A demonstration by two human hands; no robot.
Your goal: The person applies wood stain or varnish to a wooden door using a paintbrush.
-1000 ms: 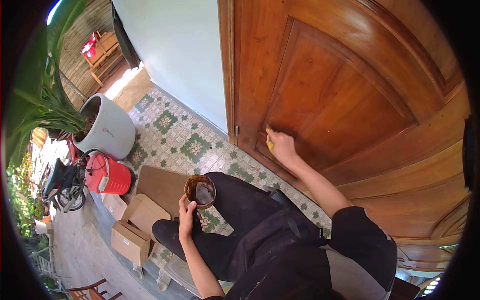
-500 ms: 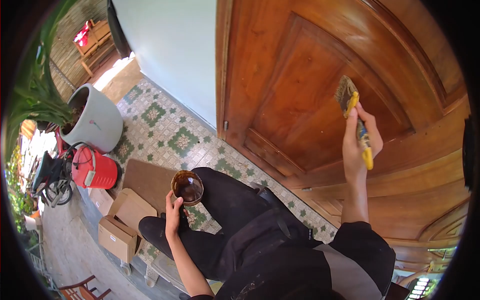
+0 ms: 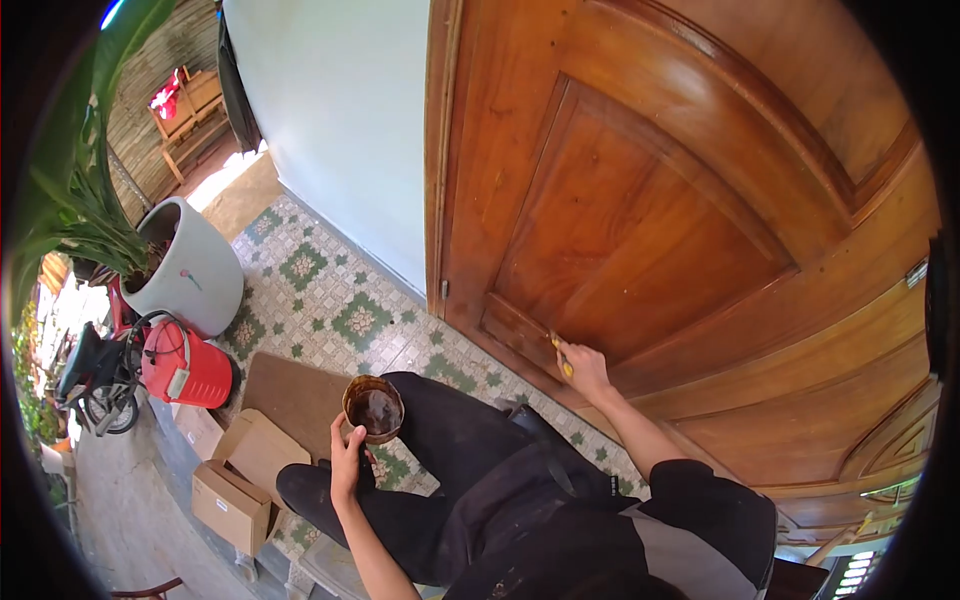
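My right hand (image 3: 585, 372) is closed around the yellow handle of a paintbrush (image 3: 566, 366). Its bristle end is right at the lower part of the brown wooden door (image 3: 640, 230), by the bottom edge of the recessed panel; the bristles are mostly hidden from view. In my left hand (image 3: 347, 455) is a round bowl (image 3: 374, 410) with dark brown liquid in it, held by the rim and side near my knee. The bowl's mouth faces up toward me.
Cardboard boxes (image 3: 232, 500) lie left of my legs beside a brown mat (image 3: 290, 385). Farther left stand a red bucket (image 3: 190, 365) and a large potted plant (image 3: 200, 270). Patterned tiles (image 3: 360, 320) run along a pale wall (image 3: 330, 120).
My right hand has brought the paintbrush down and left, from the upper panel area to the panel's lower edge. The left hand still holds the bowl. The view has shifted slightly.
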